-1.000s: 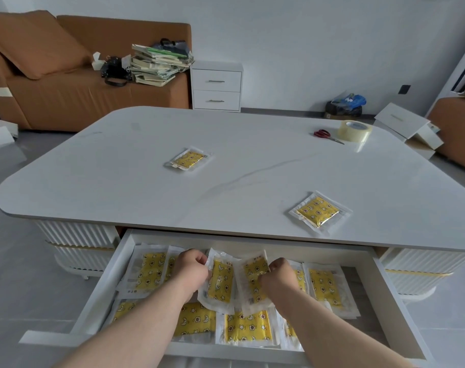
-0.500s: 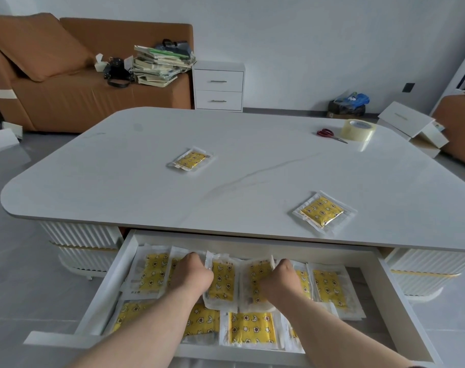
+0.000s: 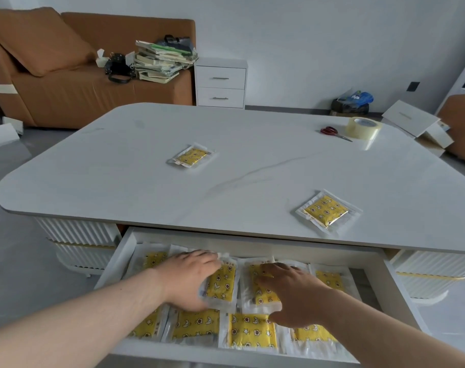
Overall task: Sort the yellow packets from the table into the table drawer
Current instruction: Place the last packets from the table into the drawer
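The white table drawer [image 3: 252, 241] is pulled out below the table edge and holds several yellow packets in clear wrappers. My left hand [image 3: 189, 280] lies flat with fingers spread over a packet [image 3: 222, 284] in the middle of the drawer. Beside it, my right hand [image 3: 292, 290] rests flat on the neighbouring packet [image 3: 262, 296]. Two more yellow packets lie on the white table: one [image 3: 191, 156] at centre left, one [image 3: 327, 211] near the front right edge.
Red scissors [image 3: 332, 132] and a roll of clear tape [image 3: 362, 127] sit at the table's far right. Behind stand an orange sofa [image 3: 74, 96] with stacked books [image 3: 162, 61] and a white nightstand [image 3: 220, 83]. Boxes [image 3: 417, 123] lie on the floor at right.
Both hands went from pinching the two upright packets to lying flat on them; the packets now lie down in the drawer.
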`<action>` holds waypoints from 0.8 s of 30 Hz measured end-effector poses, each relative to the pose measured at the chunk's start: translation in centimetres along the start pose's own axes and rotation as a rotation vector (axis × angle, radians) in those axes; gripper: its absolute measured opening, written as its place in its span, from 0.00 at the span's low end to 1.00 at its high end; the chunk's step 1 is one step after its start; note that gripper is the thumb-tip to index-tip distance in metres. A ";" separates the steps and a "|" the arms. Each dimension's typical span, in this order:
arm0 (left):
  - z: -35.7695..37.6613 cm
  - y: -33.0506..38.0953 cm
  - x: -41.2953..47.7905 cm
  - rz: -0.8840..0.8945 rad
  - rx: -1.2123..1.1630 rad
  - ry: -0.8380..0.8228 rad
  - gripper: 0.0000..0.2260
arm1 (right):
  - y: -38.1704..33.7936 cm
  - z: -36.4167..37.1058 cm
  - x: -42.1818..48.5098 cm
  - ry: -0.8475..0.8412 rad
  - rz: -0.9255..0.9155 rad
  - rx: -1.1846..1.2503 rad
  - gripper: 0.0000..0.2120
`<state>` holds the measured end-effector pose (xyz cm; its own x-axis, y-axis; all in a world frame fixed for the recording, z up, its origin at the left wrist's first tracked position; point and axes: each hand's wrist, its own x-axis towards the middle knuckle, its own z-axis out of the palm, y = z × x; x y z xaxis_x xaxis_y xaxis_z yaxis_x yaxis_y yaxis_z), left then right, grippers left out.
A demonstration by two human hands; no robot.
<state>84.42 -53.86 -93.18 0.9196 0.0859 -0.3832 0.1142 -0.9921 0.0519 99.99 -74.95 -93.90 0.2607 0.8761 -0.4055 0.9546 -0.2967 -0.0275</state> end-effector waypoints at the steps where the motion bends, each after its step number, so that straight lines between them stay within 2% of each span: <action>1: 0.4 0.0 0.1 0.009 0.023 -0.030 0.41 | 0.2 0.1 0.1 0.006 -0.004 0.004 0.36; 5: 0.9 0.6 1.1 0.025 0.047 -0.073 0.40 | 0.5 0.5 0.4 0.033 0.008 0.015 0.33; 12: 1.0 1.2 2.0 -0.001 0.023 -0.056 0.34 | 0.0 0.6 0.8 0.018 0.016 -0.027 0.32; 19: 1.1 0.9 2.3 -0.045 0.012 -0.034 0.34 | -0.4 0.6 1.0 0.016 0.034 -0.070 0.29; 24: 1.2 0.2 2.2 -0.036 -0.001 -0.028 0.36 | -0.3 0.4 1.4 0.082 0.054 0.056 0.31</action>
<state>86.02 -53.96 -95.13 0.9042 0.1186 -0.4102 0.1471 -0.9884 0.0385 100.02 -73.83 -94.83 0.3250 0.8857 -0.3314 0.9297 -0.3635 -0.0598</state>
